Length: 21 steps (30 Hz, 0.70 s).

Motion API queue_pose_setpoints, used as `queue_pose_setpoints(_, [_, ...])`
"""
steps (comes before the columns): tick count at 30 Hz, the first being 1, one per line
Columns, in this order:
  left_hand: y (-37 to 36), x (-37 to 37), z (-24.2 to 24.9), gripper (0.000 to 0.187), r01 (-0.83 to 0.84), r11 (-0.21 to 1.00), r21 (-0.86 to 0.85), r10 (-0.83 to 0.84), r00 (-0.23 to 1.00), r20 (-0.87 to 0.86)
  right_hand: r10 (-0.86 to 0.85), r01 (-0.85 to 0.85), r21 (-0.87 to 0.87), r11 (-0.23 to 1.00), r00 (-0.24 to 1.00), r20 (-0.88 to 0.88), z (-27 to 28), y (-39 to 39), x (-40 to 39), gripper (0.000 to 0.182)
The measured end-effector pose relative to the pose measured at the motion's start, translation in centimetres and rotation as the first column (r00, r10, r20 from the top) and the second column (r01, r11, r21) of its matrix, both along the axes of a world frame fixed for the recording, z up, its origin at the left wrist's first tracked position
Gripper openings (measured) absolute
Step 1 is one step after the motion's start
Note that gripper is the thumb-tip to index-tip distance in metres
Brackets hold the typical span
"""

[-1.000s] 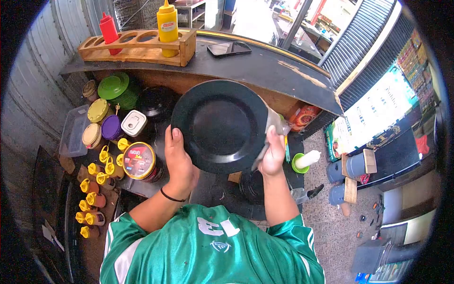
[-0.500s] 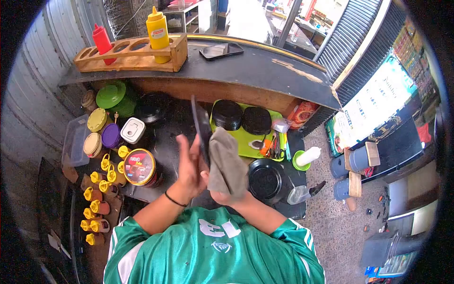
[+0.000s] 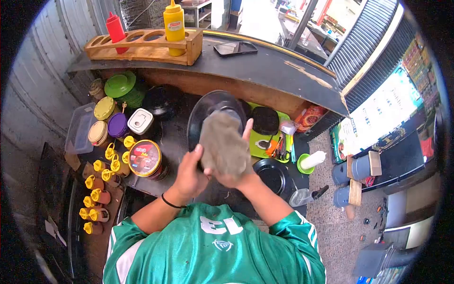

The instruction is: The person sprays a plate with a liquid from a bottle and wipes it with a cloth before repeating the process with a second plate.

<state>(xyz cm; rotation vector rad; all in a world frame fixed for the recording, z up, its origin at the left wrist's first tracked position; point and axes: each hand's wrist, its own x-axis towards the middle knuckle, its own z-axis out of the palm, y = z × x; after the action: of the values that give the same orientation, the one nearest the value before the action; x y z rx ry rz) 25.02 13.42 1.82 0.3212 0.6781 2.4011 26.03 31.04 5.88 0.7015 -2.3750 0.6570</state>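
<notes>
A round black plate (image 3: 195, 116) is held up in front of me, its inner face turned toward me. My left hand (image 3: 190, 173) grips its lower left edge, thumb on the near side. Over the middle of the plate lies a grey-brown cloth (image 3: 224, 144), pressed there by my right hand (image 3: 236, 174). Most of the right hand's fingers are hidden by the cloth, though one fingertip shows at its right side. Another black plate (image 3: 273, 176) rests on the dark counter, to the right of my hands.
On a green tray (image 3: 257, 150) stand stacked black dishes (image 3: 265, 120) and scissors. Lidded tubs, a nabati bucket (image 3: 144, 158) and several yellow-capped bottles (image 3: 98, 195) crowd the left. A raised shelf (image 3: 279, 64) bears a wooden bottle rack (image 3: 194, 49) and a phone (image 3: 235, 48).
The plate has turned from edge-on to facing me, and the cloth now lies over its face. My view has shifted slightly, moving the surroundings in the picture.
</notes>
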Motion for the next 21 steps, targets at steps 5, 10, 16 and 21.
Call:
queue_pose_setpoints(5, [1.0,1.4,1.8,0.054,-0.224,0.914,-0.337,0.155,0.964,-0.218,-0.199,0.171,-0.151,0.974,0.961,-0.193,2.1,2.4,-4.2,0.074])
queue_pose_setpoints(10, [1.4,0.3,4.6,0.078,-0.321,0.878,-0.354,0.275,0.945,-0.176,0.207,-0.207,-0.201,0.958,0.978,-0.02,2.7,-1.0,-0.8,0.045])
queue_pose_setpoints(16, [0.4,-0.1,6.9,0.097,-0.156,0.984,-0.084,0.165,0.98,0.115,0.33,-0.333,-0.103,0.937,0.943,-0.051,0.6,-1.5,0.4,0.042])
queue_pose_setpoints(21, [-0.6,-1.9,6.1,0.07,-0.094,0.995,0.042,0.082,0.969,0.233,0.497,-0.494,-0.088,0.865,0.867,0.024,2.3,-0.3,3.2,0.025])
